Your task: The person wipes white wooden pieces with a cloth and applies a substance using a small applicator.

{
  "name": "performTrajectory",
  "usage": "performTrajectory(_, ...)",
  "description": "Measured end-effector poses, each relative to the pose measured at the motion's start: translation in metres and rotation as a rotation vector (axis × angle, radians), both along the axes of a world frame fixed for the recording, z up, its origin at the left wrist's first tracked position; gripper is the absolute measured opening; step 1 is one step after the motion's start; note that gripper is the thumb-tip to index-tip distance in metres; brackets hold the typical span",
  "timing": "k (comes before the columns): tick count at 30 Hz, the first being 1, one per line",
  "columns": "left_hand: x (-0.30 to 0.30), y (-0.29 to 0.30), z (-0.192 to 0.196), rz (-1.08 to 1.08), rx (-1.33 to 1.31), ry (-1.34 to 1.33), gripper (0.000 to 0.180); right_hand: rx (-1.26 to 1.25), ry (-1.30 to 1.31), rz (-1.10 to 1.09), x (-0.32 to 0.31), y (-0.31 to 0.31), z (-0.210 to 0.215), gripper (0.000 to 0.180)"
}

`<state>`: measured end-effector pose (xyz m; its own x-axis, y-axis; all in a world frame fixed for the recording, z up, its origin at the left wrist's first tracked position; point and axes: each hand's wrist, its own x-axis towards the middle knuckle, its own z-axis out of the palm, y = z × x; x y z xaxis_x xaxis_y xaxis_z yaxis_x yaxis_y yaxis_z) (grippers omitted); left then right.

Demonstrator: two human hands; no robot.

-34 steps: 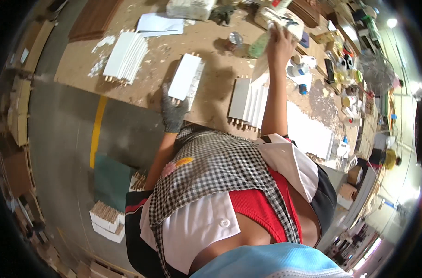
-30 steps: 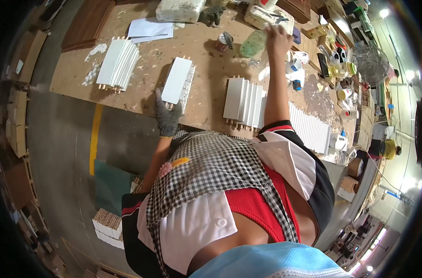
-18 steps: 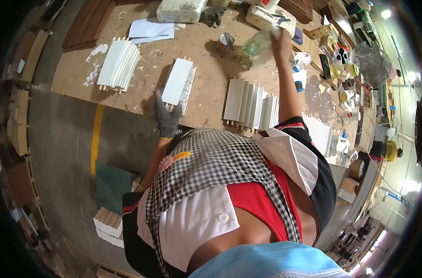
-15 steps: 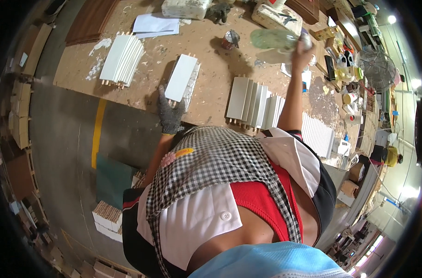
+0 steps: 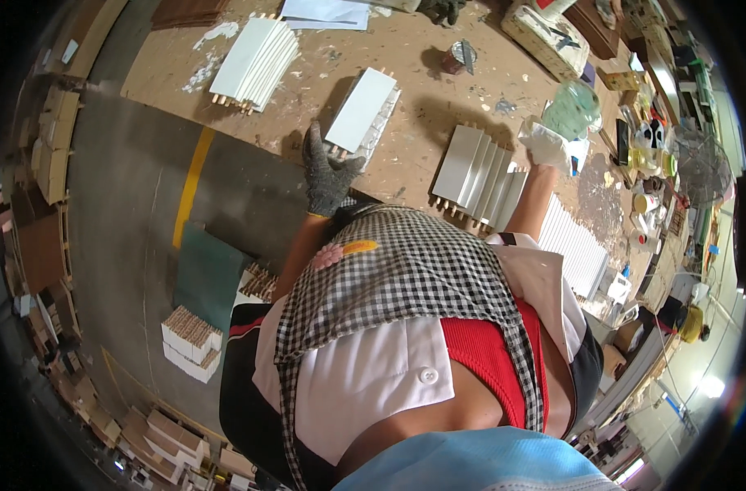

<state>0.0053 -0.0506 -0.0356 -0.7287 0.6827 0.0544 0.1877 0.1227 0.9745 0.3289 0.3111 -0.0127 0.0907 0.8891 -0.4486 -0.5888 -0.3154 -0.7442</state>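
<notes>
Holding white cloth (image 5: pixel 545 143), green bottle (image 5: pixel 573 108) alongside

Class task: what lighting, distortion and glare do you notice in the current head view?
Head view: fisheye distortion, with black corners; a dark shadow on the tabletop beside the stepped white boards; the lamp at right blown out; the gloved left hand fairly sharp.

Head view. Left hand (image 5: pixel 332 176), grey glove: spread at the lower, pegged end of a white slat (image 5: pixel 361 106) on the desk (image 5: pixel 397 180); grip partly hidden. Right hand (image 5: pixel 545 147): pale and blurred just beside a translucent green bottle (image 5: pixel 573 110); finger positions unclear. Fanned white slats (image 5: pixel 476 176) between the hands; second pegged stack (image 5: pixel 254 64) at left. Small can (image 5: pixel 455 59) near the far side.
</notes>
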Motion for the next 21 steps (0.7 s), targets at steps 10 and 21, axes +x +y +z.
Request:
performTrajectory(10, 0.004, 0.005, 0.004, 0.006, 0.174, -0.354, 0.103, 1.204, -1.77, 0.01, -0.056, 0.039, 0.052, 0.04)
performTrajectory(21, -0.001, 0.02, 0.003, 0.011, 0.052, -0.276, 0.079, 0.509, -1.167, 0.88, -0.194, -0.125, 0.115, 0.034)
